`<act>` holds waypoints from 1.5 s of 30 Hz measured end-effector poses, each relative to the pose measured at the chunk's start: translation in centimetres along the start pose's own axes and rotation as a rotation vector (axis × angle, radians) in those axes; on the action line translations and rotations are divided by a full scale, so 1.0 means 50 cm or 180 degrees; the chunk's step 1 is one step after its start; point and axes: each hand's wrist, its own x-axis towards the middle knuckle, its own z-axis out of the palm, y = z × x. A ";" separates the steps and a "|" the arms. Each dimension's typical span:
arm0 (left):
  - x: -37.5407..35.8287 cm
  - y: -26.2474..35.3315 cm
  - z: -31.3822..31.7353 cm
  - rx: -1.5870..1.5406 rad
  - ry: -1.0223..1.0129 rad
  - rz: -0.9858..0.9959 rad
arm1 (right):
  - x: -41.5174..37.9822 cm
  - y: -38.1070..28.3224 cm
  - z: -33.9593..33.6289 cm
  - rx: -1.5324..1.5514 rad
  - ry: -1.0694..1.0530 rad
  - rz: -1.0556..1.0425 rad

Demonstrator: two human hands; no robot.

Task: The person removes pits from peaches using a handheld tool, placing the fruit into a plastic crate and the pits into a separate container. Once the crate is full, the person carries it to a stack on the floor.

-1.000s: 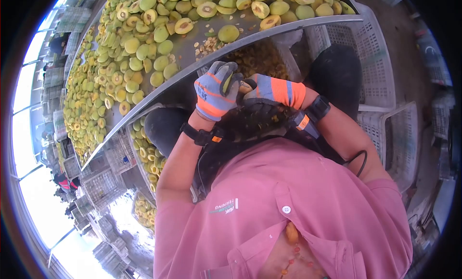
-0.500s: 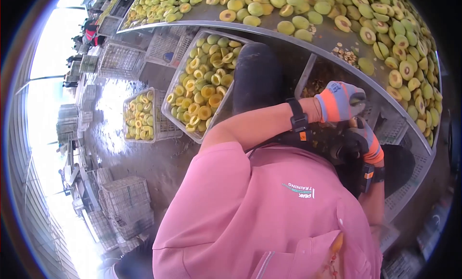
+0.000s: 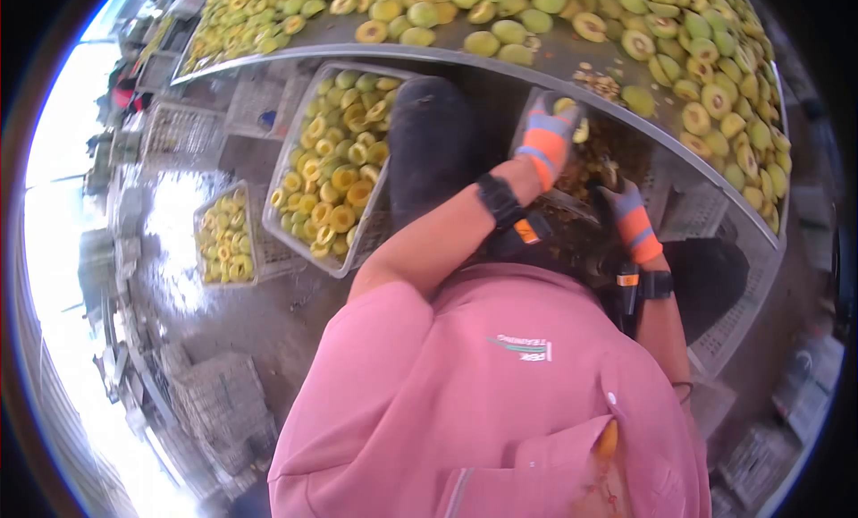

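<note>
My left hand, in a grey and orange glove, is closed around a piece of green-yellow stone fruit. A second pale fruit piece shows right beside its fingers. To the right and lower, my right hand wears a matching glove with dark fingertips. Its fingers are curled around a small object that I cannot make out. Both hands are over a dark bin of brown scraps below the table edge. A thin greyish strip lies between the hands.
A metal table heaped with whole and halved fruit curves across the front. A crate of hollowed halves stands left of my knee; a smaller fruit crate is farther left. Pits lie near the table edge. Stacked crates stand lower left.
My hands were close together; now they are apart. My left hand has moved left and up, with fruit showing at its fingers. My right hand has shifted left and up.
</note>
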 end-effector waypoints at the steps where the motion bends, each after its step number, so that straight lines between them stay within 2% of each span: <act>1: -0.012 0.048 -0.012 -0.0238 -0.0140 -0.0569 | -0.005 -0.056 0.007 0.0850 -0.0078 0.0611; 2: -0.021 0.072 -0.011 -0.0249 -0.0186 -0.0648 | -0.010 -0.106 -0.003 0.1149 -0.0270 0.0880; 3: -0.019 0.057 -0.023 -0.0406 -0.0456 -0.0470 | -0.017 -0.150 -0.011 0.1478 -0.0416 0.1130; 4: -0.038 0.068 -0.007 -0.0349 -0.0526 -0.0385 | -0.024 -0.179 -0.009 0.1627 -0.0148 0.1181; 5: -0.055 0.078 0.011 -0.0293 -0.0595 -0.0298 | -0.029 -0.198 -0.016 0.1942 -0.0311 0.1181; 7: -0.079 0.072 0.058 -0.0052 -0.1080 -0.0245 | -0.036 -0.170 -0.031 0.0690 -0.0526 -0.0249; 8: -0.079 0.050 0.074 0.0084 -0.1474 0.0046 | -0.050 -0.214 -0.041 0.0913 -0.0341 -0.0122; 9: -0.087 0.059 0.089 -0.0021 -0.1451 -0.0426 | -0.053 -0.215 -0.050 0.0928 -0.0119 -0.0161; 10: -0.090 0.058 0.103 0.0146 -0.1630 -0.0302 | -0.060 -0.218 -0.055 0.0937 0.0102 -0.0201; 11: -0.084 0.070 0.098 0.0387 -0.1658 -0.0101 | -0.056 -0.221 -0.053 0.1296 -0.0092 0.0351; 12: -0.090 0.081 0.095 -0.0043 -0.1294 -0.0513 | -0.059 -0.251 -0.052 0.1633 -0.0225 0.0926; 13: -0.089 0.099 0.084 0.0204 -0.1099 -0.0247 | -0.062 -0.257 -0.052 0.1305 -0.0307 0.0787; 14: -0.075 0.113 0.065 0.0890 -0.0801 0.0691 | -0.067 -0.262 -0.054 0.0977 -0.0374 0.0643; 15: -0.064 0.134 0.034 0.1275 -0.0594 0.1378 | -0.064 -0.262 -0.044 0.0998 -0.0262 0.0819; 17: -0.048 0.188 -0.049 0.1526 -0.0299 0.2281 | -0.033 -0.174 -0.036 0.1190 -0.0079 0.0914; 19: -0.057 0.237 -0.149 0.1750 0.0197 0.2347 | -0.039 -0.193 -0.040 0.1299 -0.0098 0.1171; 21: -0.075 0.275 -0.249 0.2042 0.0735 0.2327 | -0.046 -0.193 -0.030 0.1208 -0.0367 0.1080; 22: -0.075 0.276 -0.319 0.1346 0.1273 0.1546 | -0.048 -0.195 -0.027 0.1159 -0.0477 0.1058; 23: -0.079 0.269 -0.399 0.1794 0.1610 0.1666 | -0.049 -0.199 -0.020 0.1072 -0.0504 0.1160; 25: -0.112 0.245 -0.566 0.1674 0.2149 0.1117 | -0.048 -0.206 -0.002 0.0907 -0.0543 0.1369; 26: -0.126 0.226 -0.654 0.1720 0.2430 0.0901 | -0.044 -0.189 -0.001 0.0619 -0.0803 0.1184; 28: -0.177 0.187 -0.804 0.1894 0.2802 0.0819 | -0.037 -0.127 -0.013 0.0017 -0.1303 0.0794; 31: -0.253 0.171 -0.910 0.2148 0.3413 0.0816 | -0.034 -0.072 -0.023 0.0717 -0.1905 0.0678; 33: -0.280 0.170 -0.958 0.1961 0.3781 0.0789 | -0.016 -0.027 -0.034 -0.0330 -0.2228 0.0332; 34: -0.288 0.183 -0.962 0.1793 0.3893 0.0723 | -0.010 -0.002 -0.039 -0.0860 -0.2369 0.0158; 36: -0.288 0.217 -0.961 0.1435 0.4100 0.0598 | -0.013 0.039 -0.028 -0.0310 -0.2334 0.0324; 38: -0.268 0.227 -1.015 0.1652 0.4281 0.0577 | -0.014 0.051 -0.026 -0.1331 -0.2387 -0.0147; 39: -0.259 0.232 -1.063 0.1770 0.4357 0.0556 | -0.017 0.006 -0.021 -0.2629 -0.2399 -0.0692; 40: -0.243 0.201 -1.210 0.1836 0.4277 0.0450 | -0.021 -0.021 -0.015 -0.3928 -0.2348 -0.1227; 42: -0.223 0.153 -1.364 0.2515 0.4002 0.0374 | -0.027 -0.010 -0.012 -0.3529 -0.2197 -0.1361; 45: -0.207 0.083 -1.530 0.4433 0.3188 0.0674 | -0.036 0.053 -0.014 -0.3105 -0.1899 -0.1573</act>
